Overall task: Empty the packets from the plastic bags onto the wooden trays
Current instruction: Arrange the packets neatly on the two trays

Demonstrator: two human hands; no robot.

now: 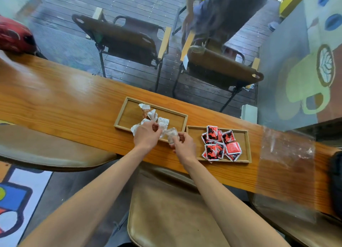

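Pinching with both hands: your right hand is gripping a small crumpled clear plastic bag just over the near rim of the left tray, and your left hand is curling its fingertips onto the white packets lying at that tray's near edge. Whether the left fingers are actually lifting a packet or only nudging one, I cannot tell.

White packets are sitting in a loose cluster in the left tray, one hanging over the near rim. Red packets are lying piled in the right tray, which is touching the left tray at its corner. A flat clear bag is lying on the wooden counter, right of the trays, looking emptied.

Step judged: you are finishing the second bag, last packets coming out. Next move is calling for checking the crumpled bag for leftovers, pushing the overhanging packet inside the rim, then setting the bag aside.
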